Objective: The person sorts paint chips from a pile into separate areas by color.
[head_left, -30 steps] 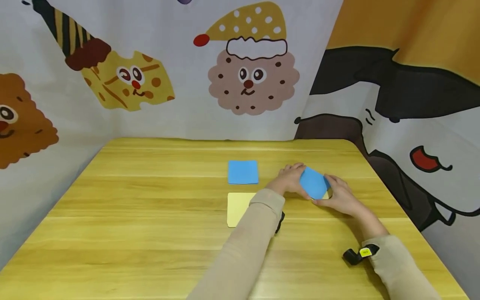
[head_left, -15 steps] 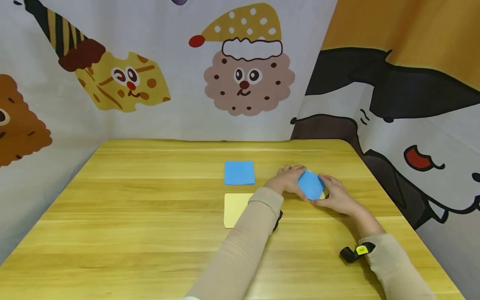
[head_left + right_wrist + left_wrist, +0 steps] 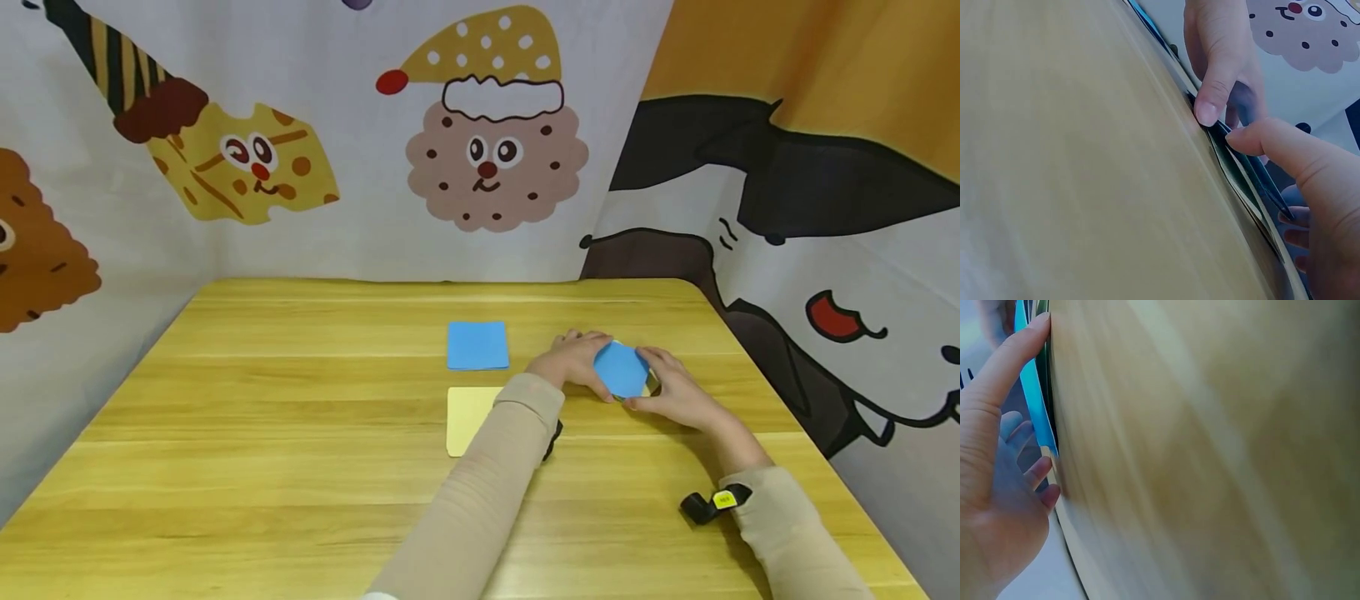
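A blue paper sheet (image 3: 622, 369) lies near the table's right side, with a little yellow paper (image 3: 651, 385) showing under its right corner. My left hand (image 3: 572, 364) holds its left side, the thumb at the near edge and the other fingers at the far edge. On the opposite side my right hand (image 3: 678, 392) holds the sheet between thumb and fingers. From the left wrist view, the blue sheet (image 3: 1036, 403) appears edge-on, slightly bent, with darker layers beside it. The right wrist view has both thumbs close together at the near edge of the lifted, layered sheets (image 3: 1241, 169).
A blue paper square (image 3: 477, 346) lies left of my hands. Nearer me is a yellow paper square (image 3: 471, 418), partly covered by my left sleeve (image 3: 480, 483). The wooden table (image 3: 262, 433) meets a printed curtain (image 3: 300, 242) at its back edge.
The head view has shifted slightly. Both hands stay at the blue sheet, and its right side now stands a bit higher, with a gap showing under it.
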The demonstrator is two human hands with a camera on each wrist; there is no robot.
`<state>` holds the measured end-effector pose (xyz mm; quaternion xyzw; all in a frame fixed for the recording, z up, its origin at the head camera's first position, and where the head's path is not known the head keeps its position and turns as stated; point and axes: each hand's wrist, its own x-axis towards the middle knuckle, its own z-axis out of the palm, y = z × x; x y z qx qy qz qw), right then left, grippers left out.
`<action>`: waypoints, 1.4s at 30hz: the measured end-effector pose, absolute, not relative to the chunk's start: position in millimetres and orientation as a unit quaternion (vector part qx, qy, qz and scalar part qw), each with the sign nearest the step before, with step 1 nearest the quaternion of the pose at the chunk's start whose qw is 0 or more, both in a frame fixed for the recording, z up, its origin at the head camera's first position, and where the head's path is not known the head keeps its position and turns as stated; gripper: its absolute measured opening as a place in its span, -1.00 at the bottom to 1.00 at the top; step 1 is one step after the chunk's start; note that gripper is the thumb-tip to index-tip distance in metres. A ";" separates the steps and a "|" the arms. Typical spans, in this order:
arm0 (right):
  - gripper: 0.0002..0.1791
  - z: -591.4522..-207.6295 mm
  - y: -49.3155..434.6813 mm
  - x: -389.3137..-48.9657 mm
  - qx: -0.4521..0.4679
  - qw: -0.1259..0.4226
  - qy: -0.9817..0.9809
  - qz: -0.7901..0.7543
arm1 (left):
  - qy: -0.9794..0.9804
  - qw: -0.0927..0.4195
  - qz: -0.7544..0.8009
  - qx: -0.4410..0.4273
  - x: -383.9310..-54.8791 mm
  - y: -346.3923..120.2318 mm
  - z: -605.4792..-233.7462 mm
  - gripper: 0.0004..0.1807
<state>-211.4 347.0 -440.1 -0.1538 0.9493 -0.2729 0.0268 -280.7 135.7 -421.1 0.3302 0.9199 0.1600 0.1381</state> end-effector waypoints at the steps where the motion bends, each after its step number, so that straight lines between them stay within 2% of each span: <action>1: 0.09 -439.5 347.2 -211.2 -0.157 0.027 0.949 -0.274 | 0.920 0.138 0.159 0.331 -280.8 135.6 -421.1 0.20; 18: 0.11 -419.1 349.2 -205.7 -0.170 0.038 0.946 -0.274 | 0.913 0.125 0.150 0.358 -278.8 134.0 -411.9 0.14; 31: 0.10 -404.7 333.3 -199.5 -0.203 0.023 0.935 -0.289 | 0.900 0.093 0.162 0.394 -274.0 113.8 -392.5 0.17; 42: 0.17 -394.9 316.3 -201.3 -0.218 0.022 0.930 -0.296 | 0.895 0.071 0.178 0.403 -269.3 87.5 -381.4 0.23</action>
